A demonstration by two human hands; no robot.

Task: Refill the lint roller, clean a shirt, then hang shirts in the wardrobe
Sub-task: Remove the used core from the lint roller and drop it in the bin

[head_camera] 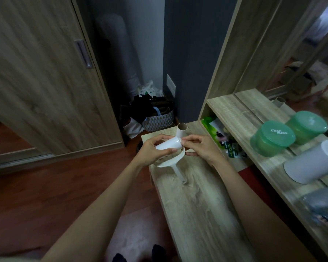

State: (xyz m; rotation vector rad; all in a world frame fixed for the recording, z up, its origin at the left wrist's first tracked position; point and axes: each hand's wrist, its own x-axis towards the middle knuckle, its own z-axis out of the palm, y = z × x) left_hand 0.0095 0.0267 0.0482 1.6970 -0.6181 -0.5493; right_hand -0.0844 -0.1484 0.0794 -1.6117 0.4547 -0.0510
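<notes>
Left hand point(151, 150) and right hand point(202, 146) grip white roll point(169, 143).

Near stretch of pale wood-grain tabletop point(197, 205) lay open. Brown cardboard tube point(182, 128) stood at far end; green round plastic tub point(273, 138) blocked the right.

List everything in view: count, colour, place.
refill roll: 1, white, in both hands
cardboard tube: 1, brown, behind the hands, base hidden
lint roller handle: 1, white, on table under hands
table: 1, light wood, centre
lidded tub: 1, green, on shelf by mirror
container: 1, white, shelf, right
packets: several, green, below shelf
bag: 1, patterned, on floor
wardrobe door: 1, wood, left
left hand: 1, grips roll
right hand: 1, pinches roll end
</notes>
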